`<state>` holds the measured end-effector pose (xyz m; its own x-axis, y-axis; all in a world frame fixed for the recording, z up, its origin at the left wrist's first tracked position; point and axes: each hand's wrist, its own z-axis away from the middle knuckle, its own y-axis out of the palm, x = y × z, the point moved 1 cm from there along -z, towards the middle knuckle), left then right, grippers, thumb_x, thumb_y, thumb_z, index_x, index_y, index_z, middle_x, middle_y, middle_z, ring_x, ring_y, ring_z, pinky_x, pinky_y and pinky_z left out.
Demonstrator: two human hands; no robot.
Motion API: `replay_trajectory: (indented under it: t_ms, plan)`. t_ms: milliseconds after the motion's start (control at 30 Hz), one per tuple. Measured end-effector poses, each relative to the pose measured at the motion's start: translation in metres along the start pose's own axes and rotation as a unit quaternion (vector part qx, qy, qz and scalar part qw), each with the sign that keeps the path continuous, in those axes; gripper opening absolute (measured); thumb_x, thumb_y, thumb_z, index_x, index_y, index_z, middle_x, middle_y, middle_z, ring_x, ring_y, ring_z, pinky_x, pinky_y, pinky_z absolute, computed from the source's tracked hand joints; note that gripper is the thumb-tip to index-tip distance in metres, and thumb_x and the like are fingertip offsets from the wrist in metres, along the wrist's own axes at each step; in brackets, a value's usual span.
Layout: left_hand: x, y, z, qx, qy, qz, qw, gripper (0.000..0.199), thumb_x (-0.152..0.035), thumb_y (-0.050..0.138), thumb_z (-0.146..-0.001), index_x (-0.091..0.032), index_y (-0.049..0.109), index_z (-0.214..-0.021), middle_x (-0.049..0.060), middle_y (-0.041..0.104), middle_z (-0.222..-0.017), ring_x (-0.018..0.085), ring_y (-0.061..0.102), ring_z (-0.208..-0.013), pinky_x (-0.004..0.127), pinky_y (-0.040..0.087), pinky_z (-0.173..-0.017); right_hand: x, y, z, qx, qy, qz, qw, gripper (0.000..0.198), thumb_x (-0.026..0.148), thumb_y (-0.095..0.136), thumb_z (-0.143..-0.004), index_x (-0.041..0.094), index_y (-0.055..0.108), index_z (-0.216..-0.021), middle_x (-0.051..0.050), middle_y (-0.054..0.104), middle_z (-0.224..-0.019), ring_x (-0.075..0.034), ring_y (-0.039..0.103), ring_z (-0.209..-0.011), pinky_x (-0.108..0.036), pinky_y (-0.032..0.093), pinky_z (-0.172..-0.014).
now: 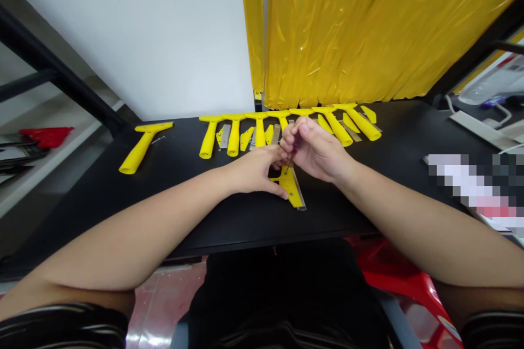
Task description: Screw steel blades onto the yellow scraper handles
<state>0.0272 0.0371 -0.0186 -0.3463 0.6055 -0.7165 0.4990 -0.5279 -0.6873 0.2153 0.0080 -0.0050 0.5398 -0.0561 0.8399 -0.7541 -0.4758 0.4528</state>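
A yellow scraper [291, 190] with a metal blade along its right edge lies on the black table in front of me. My left hand [260, 168] grips it from the left, with the thumb on its near end. My right hand [317, 147] is closed around a screwdriver [290, 162]. Its thin shaft points down at a screw in the scraper head, while its handle is mostly hidden by my fingers. Just behind my hands runs a row of yellow scraper handles [233, 137], with yellow cover plates [246, 138] and metal blades [225, 136] between them.
One more yellow handle [141, 147] lies apart at the left, beside small screws [159, 139]. A white panel [172, 32] and yellow plastic wrapping [368, 27] rise behind the black table [196, 218]. Black frame posts flank both sides. Blurred-out items lie at the right.
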Motion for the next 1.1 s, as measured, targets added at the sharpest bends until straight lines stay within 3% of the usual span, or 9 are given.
replay_trajectory:
  t_ms: [67, 167, 233, 433, 533, 633, 833, 933, 1100]
  plan:
    - [-0.0015, -0.0007, 0.0003, 0.003, -0.004, -0.007, 1.0, 0.07, -0.045, 0.102, -0.063, -0.017, 0.067, -0.116, 0.007, 0.066, -0.11, 0.024, 0.066, -0.097, 0.042, 0.06, -0.09, 0.0007, -0.0003, -0.0006, 0.008, 0.012, 0.023, 1.0, 0.04, 0.055, 0.078, -0.096, 0.023, 0.059, -0.083, 0.002, 0.057, -0.079, -0.015, 0.055, -0.073, -0.032, 0.053, -0.071]
    - [-0.003, -0.0014, 0.0008, 0.015, -0.007, -0.015, 1.0, 0.068, -0.046, 0.101, -0.065, -0.018, 0.068, -0.117, 0.007, 0.067, -0.112, 0.023, 0.065, -0.095, 0.043, 0.059, -0.09, 0.0003, -0.0002, 0.0006, 0.039, 0.035, 0.022, 0.998, 0.044, 0.063, 0.065, -0.103, 0.024, 0.062, -0.083, 0.008, 0.038, -0.058, -0.013, 0.038, -0.054, -0.032, 0.05, -0.065]
    - [-0.0026, -0.0013, 0.0009, 0.017, -0.004, -0.014, 1.0, 0.067, -0.045, 0.1, -0.066, -0.019, 0.069, -0.119, 0.007, 0.068, -0.114, 0.024, 0.066, -0.098, 0.043, 0.059, -0.09, -0.0001, 0.0, 0.0022, 0.048, 0.033, -0.003, 0.998, 0.039, 0.064, 0.066, -0.102, 0.026, 0.061, -0.092, 0.01, 0.033, -0.057, -0.012, 0.032, -0.052, -0.031, 0.049, -0.065]
    - [0.0013, -0.0001, 0.0, 0.007, -0.005, -0.004, 1.0, 0.064, -0.046, 0.101, -0.064, -0.018, 0.071, -0.114, 0.008, 0.069, -0.113, 0.025, 0.069, -0.099, 0.043, 0.06, -0.09, 0.0025, -0.0006, 0.0019, 0.024, 0.009, -0.007, 1.0, 0.032, 0.045, 0.083, -0.094, 0.023, 0.062, -0.086, 0.002, 0.057, -0.083, -0.015, 0.054, -0.078, -0.031, 0.051, -0.078]
    - [0.0011, -0.0004, -0.0005, 0.01, 0.005, -0.012, 1.0, 0.061, -0.046, 0.1, -0.065, -0.02, 0.073, -0.113, 0.008, 0.07, -0.115, 0.026, 0.069, -0.102, 0.043, 0.06, -0.091, 0.0017, -0.001, 0.0006, 0.023, 0.025, -0.008, 0.999, 0.042, 0.053, 0.073, -0.1, 0.021, 0.06, -0.075, 0.003, 0.047, -0.07, -0.013, 0.045, -0.065, -0.03, 0.049, -0.071]
    - [0.0, -0.0008, -0.0005, 0.011, 0.006, -0.016, 1.0, 0.06, -0.046, 0.1, -0.065, -0.02, 0.074, -0.111, 0.008, 0.07, -0.116, 0.026, 0.069, -0.101, 0.043, 0.06, -0.09, -0.0013, 0.0002, 0.0014, 0.021, 0.031, -0.015, 0.999, 0.038, 0.058, 0.069, -0.102, 0.025, 0.059, -0.085, 0.008, 0.033, -0.06, -0.013, 0.031, -0.056, -0.029, 0.045, -0.063]
    - [-0.0012, -0.0013, 0.0001, 0.012, 0.004, -0.007, 1.0, 0.054, -0.044, 0.101, -0.065, -0.019, 0.075, -0.105, 0.008, 0.068, -0.114, 0.024, 0.068, -0.101, 0.04, 0.06, -0.091, -0.0016, 0.0022, 0.0008, -0.011, 0.016, 0.004, 1.0, 0.036, 0.05, 0.079, -0.096, 0.024, 0.058, -0.083, 0.001, 0.053, -0.084, -0.016, 0.051, -0.076, -0.031, 0.051, -0.072]
    - [0.0001, -0.0008, 0.0, 0.009, 0.011, -0.006, 1.0, 0.058, -0.043, 0.101, -0.065, -0.019, 0.074, -0.111, 0.008, 0.068, -0.118, 0.025, 0.069, -0.103, 0.041, 0.06, -0.092, -0.0008, 0.0006, 0.0007, 0.001, 0.052, 0.015, 0.999, 0.043, 0.06, 0.067, -0.101, 0.023, 0.062, -0.079, 0.002, 0.044, -0.073, -0.016, 0.047, -0.069, -0.032, 0.051, -0.07]
    - [0.0029, 0.0007, 0.0001, 0.002, -0.001, -0.014, 1.0, 0.065, -0.046, 0.102, -0.062, -0.018, 0.072, -0.113, 0.008, 0.07, -0.112, 0.025, 0.069, -0.097, 0.043, 0.06, -0.089, 0.001, 0.0016, 0.0048, 0.036, 0.035, 0.0, 0.999, 0.034, 0.054, 0.081, -0.094, 0.03, 0.06, -0.106, 0.007, 0.042, -0.07, -0.015, 0.041, -0.064, -0.03, 0.049, -0.07]
